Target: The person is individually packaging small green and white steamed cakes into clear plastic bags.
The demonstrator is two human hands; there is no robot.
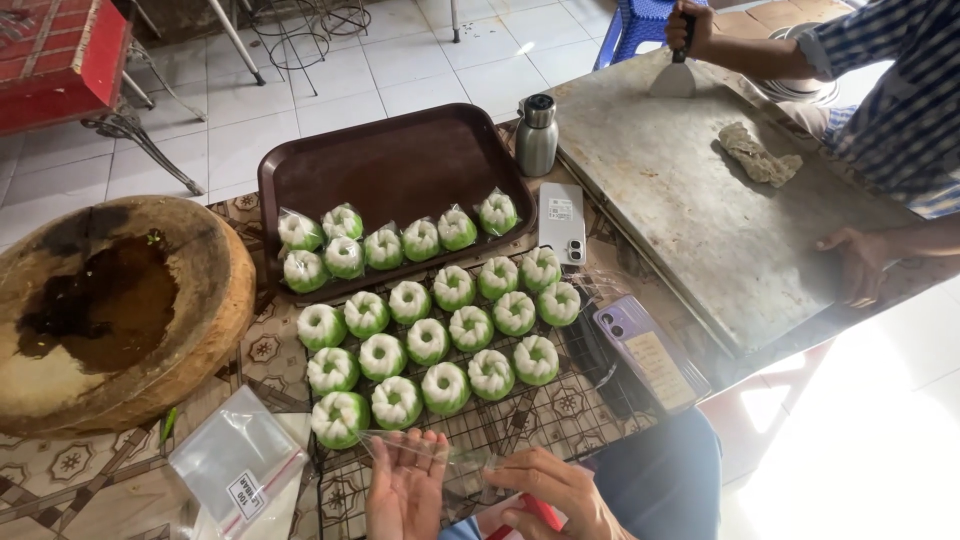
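We look down on a patterned brown table top (pixel 270 350) over a white tiled floor (pixel 400 60). Our left hand (pixel 405 490) and right hand (pixel 560 492) hold one small clear plastic bag (pixel 450 462) between them, left fingers (pixel 428 450) spread flat behind it, right fingers pinching its edge. Just beyond the fingertips sits a black wire cooling rack (pixel 540 410) carrying bare green-and-white ring-shaped cakes (pixel 428 340). Further out, a dark brown rectangular tray (pixel 400 150) holds bagged cakes (pixel 385 245) in its near half. Left of our left fingers lies a stack of clear bags (pixel 235 465), and beyond it a round wooden chopping block (pixel 120 310). Right of the rack rest a purple phone (pixel 650 350) and a white phone (pixel 562 222). Far right, another person's hand (pixel 690 25) works a scraper (pixel 675 75) on a metal sheet (pixel 700 220).
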